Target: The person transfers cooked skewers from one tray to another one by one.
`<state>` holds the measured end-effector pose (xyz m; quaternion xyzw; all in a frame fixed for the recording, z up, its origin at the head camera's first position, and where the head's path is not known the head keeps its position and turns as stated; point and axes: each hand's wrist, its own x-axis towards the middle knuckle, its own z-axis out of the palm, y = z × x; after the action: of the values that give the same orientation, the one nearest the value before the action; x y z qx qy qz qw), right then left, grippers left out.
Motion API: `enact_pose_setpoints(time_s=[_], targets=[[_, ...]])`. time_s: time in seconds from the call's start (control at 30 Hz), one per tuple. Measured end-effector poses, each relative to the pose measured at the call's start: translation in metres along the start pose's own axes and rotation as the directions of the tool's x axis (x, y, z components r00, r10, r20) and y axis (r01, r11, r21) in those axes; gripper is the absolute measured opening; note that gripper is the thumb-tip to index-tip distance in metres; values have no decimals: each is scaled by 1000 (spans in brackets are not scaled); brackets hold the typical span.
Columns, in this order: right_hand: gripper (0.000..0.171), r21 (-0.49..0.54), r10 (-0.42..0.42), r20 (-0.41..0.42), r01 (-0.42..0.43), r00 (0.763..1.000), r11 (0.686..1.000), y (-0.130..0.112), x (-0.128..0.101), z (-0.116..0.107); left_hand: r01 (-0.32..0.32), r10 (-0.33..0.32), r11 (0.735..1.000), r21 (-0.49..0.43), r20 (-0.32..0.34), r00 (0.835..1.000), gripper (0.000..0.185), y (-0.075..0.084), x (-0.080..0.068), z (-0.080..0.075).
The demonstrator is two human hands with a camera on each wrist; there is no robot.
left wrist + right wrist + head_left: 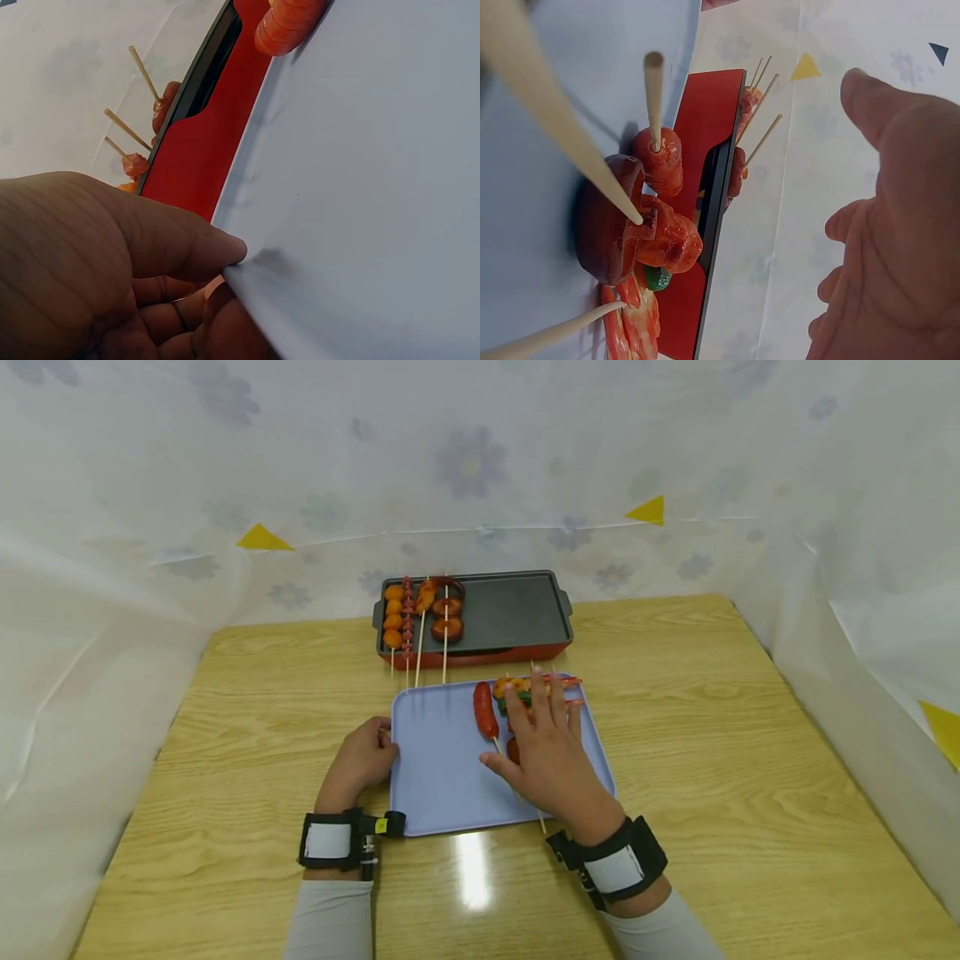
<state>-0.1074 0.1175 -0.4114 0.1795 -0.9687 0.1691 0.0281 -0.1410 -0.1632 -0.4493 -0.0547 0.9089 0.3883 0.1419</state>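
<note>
Two hands are at a pale blue tray (442,777) that lies flat on the wooden counter (750,777). The left hand (363,760) holds the left edge of the tray: in the left wrist view the thumb (195,251) lies on top of the rim and the fingers curl under it. The right hand (551,752) is spread, with straight fingers, low over the right part of the tray, above a group of skewers (536,689); I cannot tell if it touches them. A red sausage skewer (485,710) lies on the tray just beside this hand, on its left. In the right wrist view the palm is open and holds nothing. Behind the tray, near its far edge, stands a dark grill pan (517,610) with a red base. Four skewers (420,614) with orange and dark red pieces lie on its left part, their sticks pointing toward the tray.
</note>
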Motion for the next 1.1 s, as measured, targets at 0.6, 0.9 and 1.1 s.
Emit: enact_pose_setpoints(time_s=[0.6,0.9,1.1], targets=[[90,5,36,26,-36,999,999,1,2,2,17,-17,1000,-12,13,1000,49,-2,2,0],[86,0,18,15,-18,1000,1000,0,7,-1,1,-1,1000,-14,5,1000,48,-1,3,-1],[81,-24,-38,-34,37,999,999,3,25,-6,11,-11,1000,3,6,1000,49,0,3,0]])
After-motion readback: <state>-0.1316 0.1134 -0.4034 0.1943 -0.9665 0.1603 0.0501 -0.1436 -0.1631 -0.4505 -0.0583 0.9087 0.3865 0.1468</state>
